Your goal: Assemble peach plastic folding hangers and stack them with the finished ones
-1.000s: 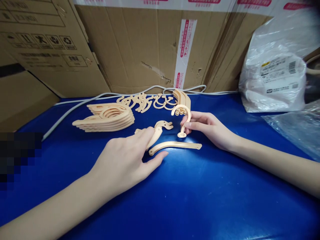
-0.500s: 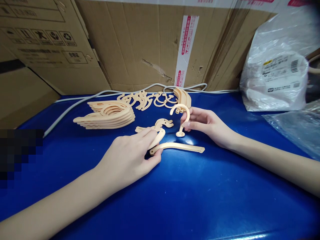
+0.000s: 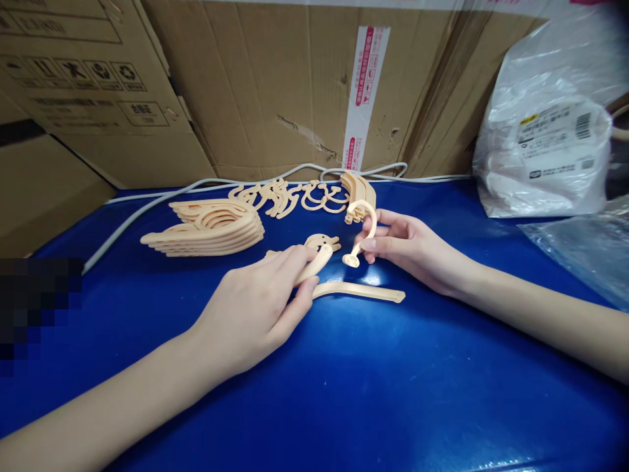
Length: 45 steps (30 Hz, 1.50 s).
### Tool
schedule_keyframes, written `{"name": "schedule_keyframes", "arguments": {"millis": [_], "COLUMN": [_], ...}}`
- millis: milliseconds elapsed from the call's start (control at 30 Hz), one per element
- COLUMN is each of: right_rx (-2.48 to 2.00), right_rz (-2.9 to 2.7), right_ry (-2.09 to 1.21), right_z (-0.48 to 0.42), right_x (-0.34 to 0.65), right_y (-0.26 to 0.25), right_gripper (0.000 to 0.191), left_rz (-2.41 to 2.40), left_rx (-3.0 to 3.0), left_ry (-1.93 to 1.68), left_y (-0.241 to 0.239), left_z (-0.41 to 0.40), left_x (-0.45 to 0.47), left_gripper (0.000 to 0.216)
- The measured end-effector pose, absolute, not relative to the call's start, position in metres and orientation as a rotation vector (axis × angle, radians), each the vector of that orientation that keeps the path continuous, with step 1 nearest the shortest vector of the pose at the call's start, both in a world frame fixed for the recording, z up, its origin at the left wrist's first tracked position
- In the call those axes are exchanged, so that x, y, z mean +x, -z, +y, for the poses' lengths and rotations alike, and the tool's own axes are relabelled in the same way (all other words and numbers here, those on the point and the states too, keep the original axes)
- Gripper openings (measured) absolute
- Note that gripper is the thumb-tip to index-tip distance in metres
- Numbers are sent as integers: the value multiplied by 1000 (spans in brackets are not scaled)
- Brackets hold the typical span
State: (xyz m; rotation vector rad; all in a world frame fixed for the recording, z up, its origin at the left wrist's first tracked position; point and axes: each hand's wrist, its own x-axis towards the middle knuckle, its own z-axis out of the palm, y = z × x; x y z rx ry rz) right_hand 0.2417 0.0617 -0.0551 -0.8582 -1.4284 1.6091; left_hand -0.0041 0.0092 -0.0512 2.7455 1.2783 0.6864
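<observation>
Bare hands (image 3: pixel 253 298) — bare, slender forearms (image 3: pixel 142 387)

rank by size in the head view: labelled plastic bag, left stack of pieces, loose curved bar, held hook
1. labelled plastic bag
2. left stack of pieces
3. loose curved bar, partly hidden by the left hand
4. hook in the right hand

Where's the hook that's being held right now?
In the head view, the hook is just right of centre, held in the right hand, with the stacked curved pieces behind it and the long strip nearer the wearer.
</observation>
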Motion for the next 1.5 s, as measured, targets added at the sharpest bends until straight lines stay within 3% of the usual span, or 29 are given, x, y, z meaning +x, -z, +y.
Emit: {"name": "schedule_keyframes", "arguments": {"millis": [267,1033,1300,1500], "right_rx": [-853,-864,-811,-792], "right_rz": [-1389,-1370,-1401,-1387], "right_ry": [-1613,-1621,-1638,-1641], "right_z": [61,60,58,59], "right_x": [244,243,242,244], "right_y": [57,57,55,56], "right_gripper": [43,41,61,56], "left_rz": [1176,1175,1029,1033], "left_rx": [2817,2640,2726,2722], "left_ry": [-649,-605,-685,-718], "left_y": [46,52,52,54], "left_z": [12,13,13,12], "left_x": [-2,-5,-2,-3], "left_gripper": [28,25,22,23]}}
